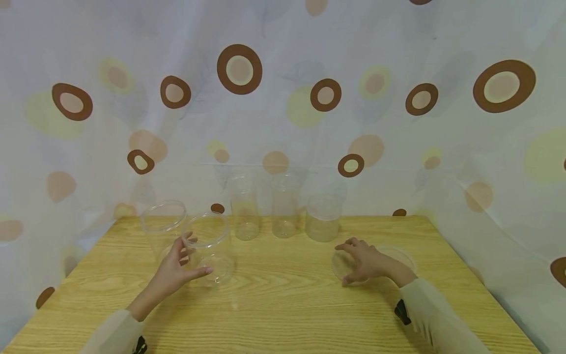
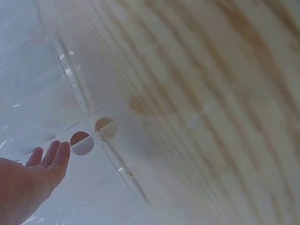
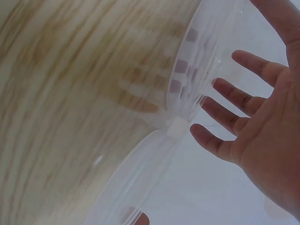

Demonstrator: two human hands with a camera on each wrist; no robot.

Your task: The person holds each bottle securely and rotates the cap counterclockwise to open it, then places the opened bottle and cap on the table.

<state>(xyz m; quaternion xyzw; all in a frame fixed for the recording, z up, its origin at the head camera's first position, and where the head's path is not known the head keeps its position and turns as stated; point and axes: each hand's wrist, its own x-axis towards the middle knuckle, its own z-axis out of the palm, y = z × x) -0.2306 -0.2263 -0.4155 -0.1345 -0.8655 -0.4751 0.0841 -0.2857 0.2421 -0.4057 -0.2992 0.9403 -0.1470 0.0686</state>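
Note:
My left hand [image 1: 174,270] is at the left side of a clear jar [image 1: 208,243] with a thick rim, its thumb reaching across the jar's front. In the left wrist view, the left fingers [image 2: 58,157] are extended, with a gap to the jar rim. My right hand [image 1: 364,260] hovers over a clear round lid [image 1: 338,270] lying on the table, fingers spread. From the right wrist view, the right fingers [image 3: 251,63] stand apart and nearly straight beside the lid's edge. A second clear lid [image 1: 404,253] lies partly hidden behind the right wrist.
Another clear jar [image 1: 162,228] stands left of the first. Along the back of the wooden table [image 1: 274,314] are two tall clear containers [image 1: 245,216] and a shorter, wider one [image 1: 323,223]. A patterned cloth [image 1: 283,98] hangs behind and along the sides.

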